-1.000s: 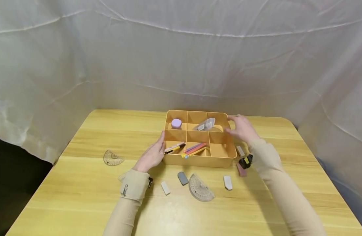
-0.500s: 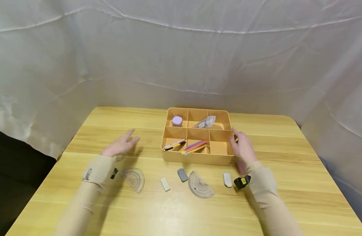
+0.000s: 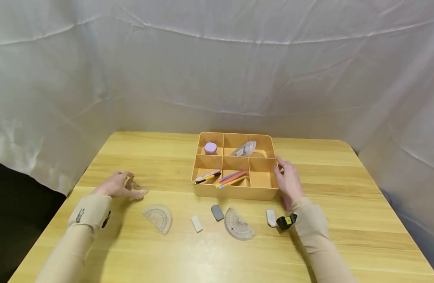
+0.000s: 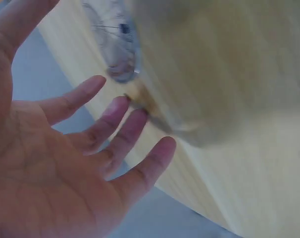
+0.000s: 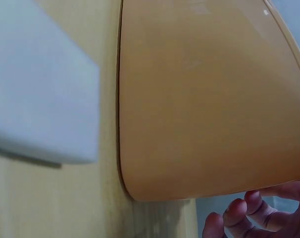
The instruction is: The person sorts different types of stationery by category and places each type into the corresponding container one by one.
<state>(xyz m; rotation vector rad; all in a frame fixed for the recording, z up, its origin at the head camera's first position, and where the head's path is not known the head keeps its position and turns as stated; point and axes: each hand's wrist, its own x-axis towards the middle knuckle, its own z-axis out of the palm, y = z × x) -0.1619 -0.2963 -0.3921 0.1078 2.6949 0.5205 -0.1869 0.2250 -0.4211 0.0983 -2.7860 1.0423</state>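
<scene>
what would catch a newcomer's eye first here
Probably the orange divided box near the head view's middle, with the right hand at its right side. Next, colourful pens or pencils in its front middle compartment and a purple-topped item in its back left one. Then the left hand at a protractor on the left.

Box [image 3: 238,192]: orange, six parts, is standing upright, open-topped.
Little protractor [image 3: 134,185]: see-through, is sitting left of the box.

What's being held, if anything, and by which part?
Left hand: nothing, open beside a protractor. Right hand: at the right end of the tray; grip cannot be told.
</scene>
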